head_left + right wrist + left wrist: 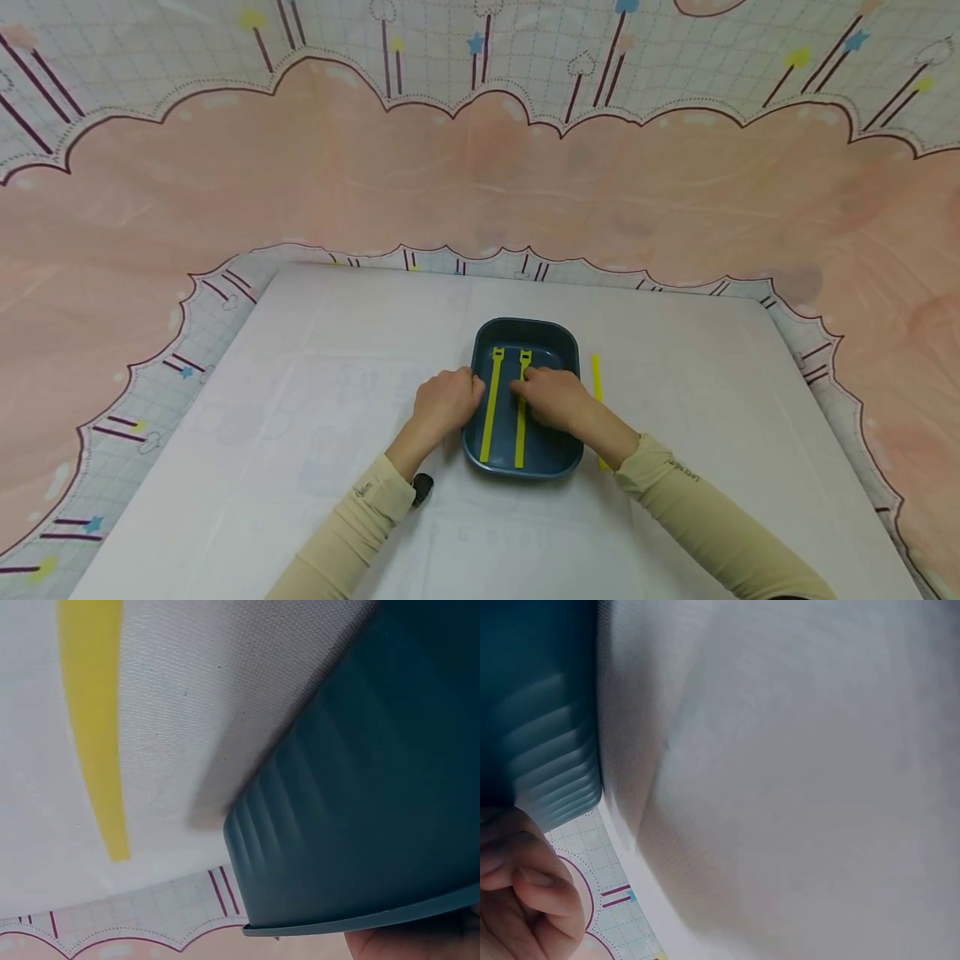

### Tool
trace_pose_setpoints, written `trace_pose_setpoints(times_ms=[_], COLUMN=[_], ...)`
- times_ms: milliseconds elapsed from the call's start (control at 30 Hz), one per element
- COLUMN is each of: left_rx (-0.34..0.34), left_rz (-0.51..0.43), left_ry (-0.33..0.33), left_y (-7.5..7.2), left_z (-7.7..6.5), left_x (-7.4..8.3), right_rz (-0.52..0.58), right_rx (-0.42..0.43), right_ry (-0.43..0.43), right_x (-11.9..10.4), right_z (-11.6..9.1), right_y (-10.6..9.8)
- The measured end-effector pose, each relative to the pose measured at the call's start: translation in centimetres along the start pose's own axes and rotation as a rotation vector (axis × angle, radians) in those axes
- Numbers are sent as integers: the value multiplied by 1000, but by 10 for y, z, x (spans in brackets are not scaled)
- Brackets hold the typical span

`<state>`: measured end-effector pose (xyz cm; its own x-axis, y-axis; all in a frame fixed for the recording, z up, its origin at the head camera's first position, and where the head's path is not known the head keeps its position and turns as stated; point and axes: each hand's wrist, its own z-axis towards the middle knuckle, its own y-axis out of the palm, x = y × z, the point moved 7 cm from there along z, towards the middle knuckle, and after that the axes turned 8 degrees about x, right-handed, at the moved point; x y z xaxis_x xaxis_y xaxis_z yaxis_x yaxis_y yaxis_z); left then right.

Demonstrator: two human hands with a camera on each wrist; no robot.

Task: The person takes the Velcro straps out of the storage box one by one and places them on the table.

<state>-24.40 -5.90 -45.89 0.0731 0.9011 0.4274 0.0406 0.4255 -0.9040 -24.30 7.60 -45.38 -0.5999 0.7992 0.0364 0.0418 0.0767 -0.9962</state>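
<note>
A dark blue tray (525, 476) stands on the white table, and two yellow cable straps (492, 408) with slotted heads lie lengthwise inside it. My left hand (448, 398) is at the tray's left rim with its fingers curled against it, and the left wrist view shows these curled fingers (544, 889) beside the ribbed tray wall. Reaching over the right rim, my right hand (558, 400) pinches the right-hand cable strap (520, 446) just below its head. In the right wrist view most of that hand is hidden behind the tray wall (360, 795).
Another yellow strap (597, 375) lies on the table just right of the tray, partly hidden under my right forearm. A black object (423, 487) shows at my left cuff. White table (337, 350) surrounds the tray, with a patterned cloth (480, 183) beyond its edges.
</note>
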Motion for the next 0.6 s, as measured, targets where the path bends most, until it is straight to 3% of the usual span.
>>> trace_pose_setpoints(times_ms=[600], left_rx=[6], left_rz=[-1], left_ry=[3], left_y=[1], left_z=[0], left_x=[0], right_rz=[-39], right_rx=[79], right_ry=[-84], right_x=[-1], right_z=[-4], right_y=[0])
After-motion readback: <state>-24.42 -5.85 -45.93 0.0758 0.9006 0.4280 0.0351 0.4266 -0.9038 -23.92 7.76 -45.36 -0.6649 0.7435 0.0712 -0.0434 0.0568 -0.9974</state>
